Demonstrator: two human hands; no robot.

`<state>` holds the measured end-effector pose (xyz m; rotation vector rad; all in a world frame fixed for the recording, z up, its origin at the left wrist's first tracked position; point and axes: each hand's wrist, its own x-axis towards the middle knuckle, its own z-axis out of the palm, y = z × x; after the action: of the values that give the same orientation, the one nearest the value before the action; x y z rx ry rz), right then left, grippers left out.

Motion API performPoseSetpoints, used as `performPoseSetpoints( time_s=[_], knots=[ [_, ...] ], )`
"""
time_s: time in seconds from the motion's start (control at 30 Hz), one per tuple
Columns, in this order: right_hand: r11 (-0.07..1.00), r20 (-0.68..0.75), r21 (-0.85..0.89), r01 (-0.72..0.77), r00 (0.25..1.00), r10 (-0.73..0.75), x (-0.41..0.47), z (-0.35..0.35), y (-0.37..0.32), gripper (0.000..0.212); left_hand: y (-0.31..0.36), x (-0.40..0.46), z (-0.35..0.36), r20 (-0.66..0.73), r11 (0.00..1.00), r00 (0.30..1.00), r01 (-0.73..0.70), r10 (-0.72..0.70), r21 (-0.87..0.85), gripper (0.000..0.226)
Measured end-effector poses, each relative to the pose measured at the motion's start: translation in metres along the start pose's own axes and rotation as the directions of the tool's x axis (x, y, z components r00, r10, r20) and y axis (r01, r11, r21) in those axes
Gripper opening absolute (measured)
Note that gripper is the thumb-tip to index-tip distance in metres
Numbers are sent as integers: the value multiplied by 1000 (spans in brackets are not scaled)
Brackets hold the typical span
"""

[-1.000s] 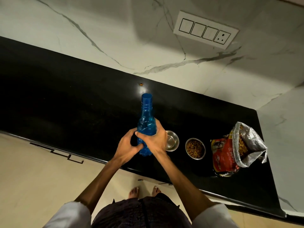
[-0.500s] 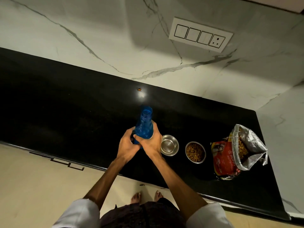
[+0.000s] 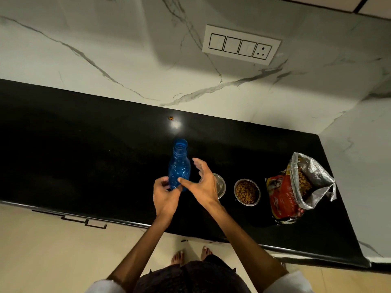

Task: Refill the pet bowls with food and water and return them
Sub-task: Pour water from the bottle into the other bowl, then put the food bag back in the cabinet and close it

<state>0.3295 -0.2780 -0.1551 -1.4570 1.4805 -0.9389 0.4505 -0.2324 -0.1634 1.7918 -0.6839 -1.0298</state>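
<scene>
blue bottle being held at its base, bowls waiting beside the right hand

head view: the blue bottle [image 3: 179, 163] is being kept upright on the black countertop [image 3: 84, 149], its open mouth pointing away from the fingers. its lower part is being pinched by the curled fingers and thumb of the left hand [image 3: 166, 195]. the right hand [image 3: 204, 182] is being held just beside the bottle with its fingers spread and relaxed; only the thumb tip is lying against the bottle's lower side. an empty steel bowl [image 3: 220, 185] is being partly hidden behind the right palm. just beyond it, away from the fingers, a steel bowl of kibble [image 3: 247, 192] is sitting, and further out an open food bag [image 3: 296, 187] is lying.
</scene>
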Motion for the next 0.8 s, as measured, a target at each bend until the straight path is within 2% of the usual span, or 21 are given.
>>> performPoseSetpoints(
  time_s=[0.07, 0.13, 0.27, 0.33, 0.4, 0.67, 0.8],
  knots=[
    [1000, -2, 3, 0, 1000, 0, -3, -12, -3, 78, 6, -8, 6, 4, 975, 990, 139, -140, -171, 43],
    [1000, -19, 7, -9, 1000, 9, -7, -23, -9, 72, 13, -16, 13, 78, 924, 970, 242, -229, -295, 38],
    [1000, -80, 24, 8, 997, -6, -16, -44, -21, 59, 36, -42, 28, 255, 871, 933, 336, -255, -358, 26],
    [999, -99, 37, 24, 995, -20, -20, -54, -28, 51, 51, -55, 36, 338, 884, 915, 333, -219, -329, 19],
    [998, -134, 45, 38, 990, -32, -24, -64, -34, 43, 61, -61, 45, 385, 901, 905, 308, -179, -306, 24],
    [989, -316, 91, 118, 945, -84, -34, -116, -63, 22, 111, -88, 79, 447, 920, 892, 230, -68, -318, 21],
    [975, -395, 69, 211, 903, -167, -36, -152, -87, 18, 145, -101, 99, 517, 920, 854, 159, 54, -359, 21]
  ],
)
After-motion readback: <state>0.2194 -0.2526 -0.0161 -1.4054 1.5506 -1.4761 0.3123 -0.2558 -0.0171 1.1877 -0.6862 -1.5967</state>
